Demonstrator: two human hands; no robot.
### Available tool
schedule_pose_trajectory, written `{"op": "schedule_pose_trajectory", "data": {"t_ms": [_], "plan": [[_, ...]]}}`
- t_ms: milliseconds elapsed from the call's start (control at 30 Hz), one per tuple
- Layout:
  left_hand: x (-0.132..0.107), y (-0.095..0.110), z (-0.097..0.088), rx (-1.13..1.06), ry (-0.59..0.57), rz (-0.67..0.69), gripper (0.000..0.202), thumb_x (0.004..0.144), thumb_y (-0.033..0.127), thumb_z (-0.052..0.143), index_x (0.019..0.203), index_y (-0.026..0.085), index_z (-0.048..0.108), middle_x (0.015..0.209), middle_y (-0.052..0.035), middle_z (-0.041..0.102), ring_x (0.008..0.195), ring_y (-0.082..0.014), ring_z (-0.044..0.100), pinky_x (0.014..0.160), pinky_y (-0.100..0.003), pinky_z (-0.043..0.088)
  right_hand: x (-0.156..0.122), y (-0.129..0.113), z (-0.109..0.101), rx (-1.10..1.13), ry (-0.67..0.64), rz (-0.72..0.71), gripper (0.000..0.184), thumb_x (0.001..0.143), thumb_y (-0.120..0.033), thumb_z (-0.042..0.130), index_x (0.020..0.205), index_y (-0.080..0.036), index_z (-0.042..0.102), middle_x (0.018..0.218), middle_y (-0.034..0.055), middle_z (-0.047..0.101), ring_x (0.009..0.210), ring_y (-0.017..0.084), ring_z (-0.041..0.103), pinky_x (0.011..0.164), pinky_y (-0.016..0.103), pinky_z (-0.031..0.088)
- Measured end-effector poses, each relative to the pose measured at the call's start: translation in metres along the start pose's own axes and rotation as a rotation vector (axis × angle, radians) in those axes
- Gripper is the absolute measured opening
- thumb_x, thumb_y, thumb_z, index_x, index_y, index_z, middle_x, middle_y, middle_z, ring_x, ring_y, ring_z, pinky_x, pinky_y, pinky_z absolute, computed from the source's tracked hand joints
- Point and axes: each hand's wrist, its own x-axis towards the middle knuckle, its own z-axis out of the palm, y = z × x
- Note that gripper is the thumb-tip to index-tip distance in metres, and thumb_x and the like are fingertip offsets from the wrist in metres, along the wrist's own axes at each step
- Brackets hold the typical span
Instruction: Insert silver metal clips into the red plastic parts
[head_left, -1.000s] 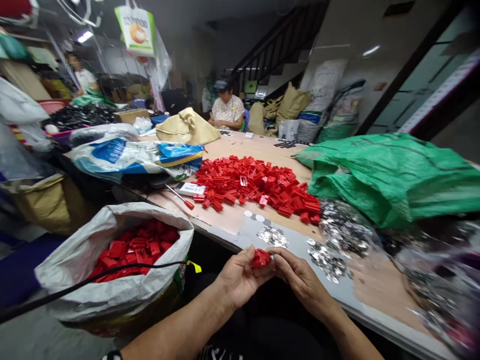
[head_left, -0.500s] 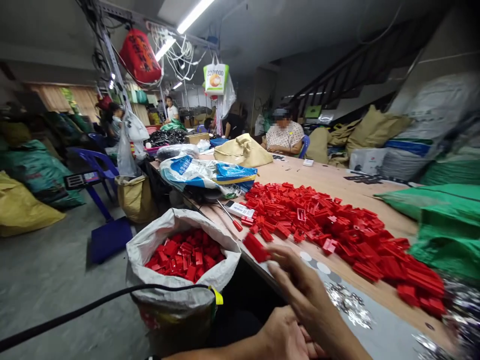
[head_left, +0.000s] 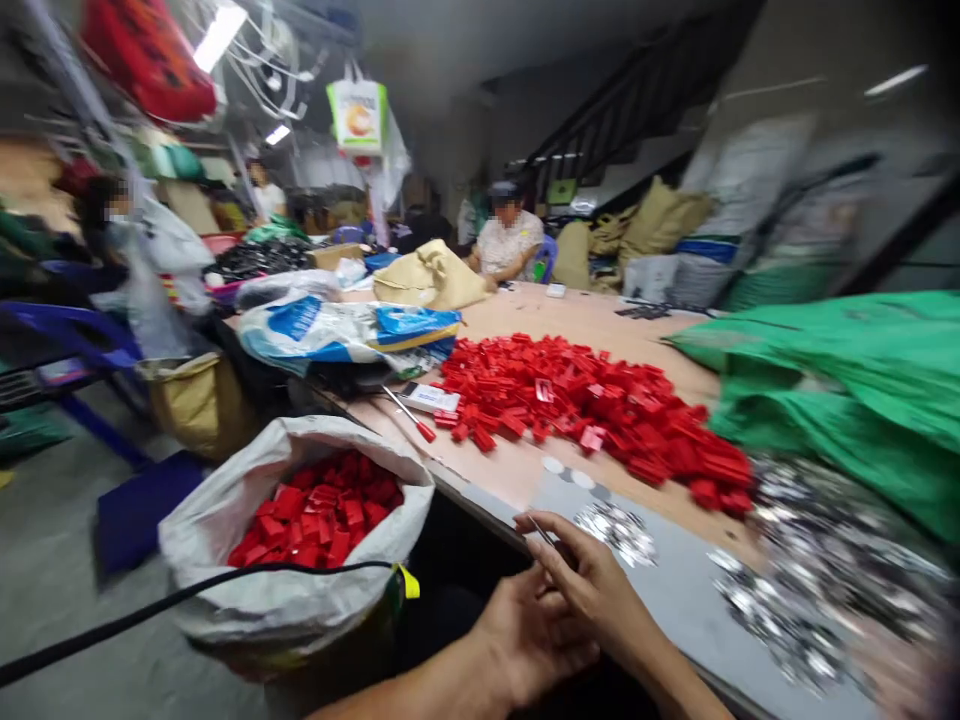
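Note:
My right hand [head_left: 592, 575] pinches a thin silver metal pin [head_left: 541, 531] between thumb and fingers, above the grey strip along the table edge. Just below it, my left hand [head_left: 532, 640] is curled and partly hidden behind the right, with nothing visible in it. Beyond my fingers lies a small heap of silver metal pieces [head_left: 616, 533]. A large spread of red plastic parts [head_left: 577, 405] covers the wooden tabletop [head_left: 600, 315]. To my left, an open white woven sack [head_left: 225, 530] holds more red parts.
A broader silver heap [head_left: 817, 590] and a green sack [head_left: 840, 400] fill the table's right side. A red-handled screwdriver [head_left: 409, 416] lies beside a blue-and-white bag [head_left: 330, 335]. A black cable [head_left: 187, 590] crosses the sack. A seated co-worker [head_left: 510, 245] faces me across the table.
The red part my hands held together one second ago no longer shows in them. My right hand now pinches a thin metal pin, and the view has swung between frames.

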Motion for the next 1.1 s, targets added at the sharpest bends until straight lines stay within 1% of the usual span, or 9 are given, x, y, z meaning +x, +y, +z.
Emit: {"op": "schedule_pose_trajectory", "data": {"t_ms": [67,167,267,400,533,667,767,967,1100], "plan": [[0.001,-0.004,0.001,0.010,0.089,-0.037,0.032,0.080,0.043,0.063,0.090,0.012,0.063,0.073,-0.0058,0.067,0.065,-0.0178,0.064,0.071,-0.032,0.045,-0.010,0.018,-0.012,-0.024,0.041,0.062,0.032,0.090,-0.042,0.049,0.109,-0.021,0.064,0.109,0.0081,0.067,0.094,0.024,0.064,0.082,0.036,0.053],[-0.001,-0.005,-0.003,0.019,0.105,-0.077,0.031,0.081,0.041,0.064,0.096,0.013,0.062,0.073,-0.0044,0.068,0.063,-0.0159,0.064,0.073,-0.033,0.047,-0.019,0.046,-0.032,-0.151,0.112,0.076,0.028,0.090,-0.036,0.049,0.108,-0.020,0.064,0.111,0.0078,0.065,0.095,0.023,0.062,0.082,0.036,0.051],[-0.001,-0.006,-0.009,0.048,0.128,-0.102,0.030,0.082,0.040,0.065,0.097,0.014,0.061,0.075,-0.0038,0.069,0.063,-0.0151,0.064,0.076,-0.034,0.048,-0.018,0.073,-0.058,-0.378,0.201,0.080,0.027,0.090,-0.032,0.047,0.109,-0.020,0.061,0.113,0.0081,0.062,0.093,0.022,0.062,0.083,0.037,0.050],[0.003,-0.011,-0.012,0.083,0.156,-0.103,0.030,0.081,0.039,0.066,0.098,0.014,0.060,0.075,-0.0030,0.069,0.063,-0.0149,0.065,0.075,-0.034,0.049,-0.004,0.096,-0.094,-0.733,0.318,0.208,0.034,0.088,-0.024,0.050,0.121,-0.015,0.055,0.122,0.0123,0.056,0.110,0.025,0.055,0.095,0.039,0.043],[0.007,-0.014,-0.010,0.099,0.173,-0.111,0.029,0.081,0.038,0.066,0.097,0.014,0.060,0.076,-0.0030,0.069,0.064,-0.0151,0.065,0.073,-0.033,0.050,0.020,0.103,-0.121,-0.840,0.351,0.335,0.046,0.088,-0.019,0.051,0.133,-0.016,0.045,0.129,0.0147,0.049,0.108,0.028,0.056,0.090,0.038,0.045],[0.010,-0.014,-0.011,0.103,0.195,-0.122,0.028,0.081,0.037,0.066,0.098,0.015,0.060,0.076,-0.0027,0.069,0.063,-0.0147,0.065,0.073,-0.033,0.050,0.041,0.104,-0.130,-0.890,0.358,0.404,0.046,0.087,-0.016,0.053,0.133,-0.018,0.046,0.125,0.0151,0.050,0.101,0.028,0.058,0.080,0.035,0.046],[0.012,-0.013,-0.015,0.099,0.208,-0.121,0.027,0.083,0.036,0.065,0.099,0.015,0.059,0.076,-0.0026,0.069,0.063,-0.0149,0.065,0.073,-0.033,0.050,0.048,0.103,-0.128,-0.902,0.360,0.439,0.036,0.088,-0.018,0.054,0.124,-0.018,0.051,0.116,0.0146,0.055,0.096,0.027,0.060,0.075,0.033,0.044],[0.015,-0.014,-0.016,0.133,0.208,-0.123,0.026,0.084,0.036,0.063,0.098,0.014,0.059,0.076,-0.0031,0.068,0.064,-0.0145,0.065,0.071,-0.032,0.050,0.044,0.100,-0.128,-0.847,0.358,0.490,0.021,0.088,-0.021,0.056,0.108,-0.018,0.056,0.090,0.0092,0.066,0.084,0.025,0.062,0.067,0.030,0.040],[0.011,-0.015,-0.007,0.204,0.125,-0.097,0.022,0.084,0.033,0.063,0.094,0.013,0.061,0.078,-0.0038,0.067,0.065,-0.0137,0.064,0.070,-0.030,0.050,0.034,0.092,-0.131,-0.752,0.328,0.441,0.007,0.087,-0.022,0.056,0.093,-0.019,0.060,0.083,0.0054,0.066,0.080,0.022,0.061,0.066,0.027,0.038]]}}
